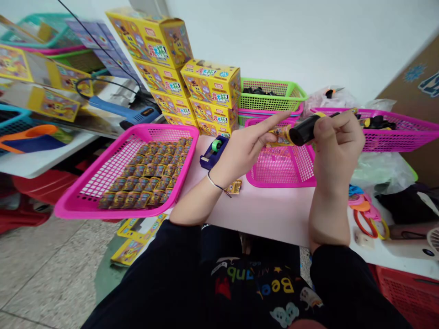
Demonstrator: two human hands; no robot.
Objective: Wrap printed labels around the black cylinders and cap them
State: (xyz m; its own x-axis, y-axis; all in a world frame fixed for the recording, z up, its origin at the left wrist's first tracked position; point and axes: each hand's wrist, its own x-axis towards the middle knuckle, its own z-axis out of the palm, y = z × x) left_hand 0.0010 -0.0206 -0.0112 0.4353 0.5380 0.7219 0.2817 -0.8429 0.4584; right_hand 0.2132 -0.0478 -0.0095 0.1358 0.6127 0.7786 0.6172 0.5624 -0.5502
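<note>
My right hand [334,151] grips a black cylindrical toy tube with yellow ends [305,129] above a pink mesh basket [281,176]. A small yellow printed packet [281,136] sits at the tube's left end. My left hand [240,153] is just left of it, its index finger stretched out above the packet and holding nothing I can see. Another foil packet [235,186] lies on the pale pink table [260,210] below my left wrist. To the left, a larger pink basket [82,192] holds rows of foil packets [140,176].
A blue tape dispenser [213,153] stands beyond my left hand, before stacked yellow boxes [212,84]. Also around are a green basket [270,96], a pink basket of black parts [401,137], a blue glue gun [123,109] and orange-handled scissors [365,221].
</note>
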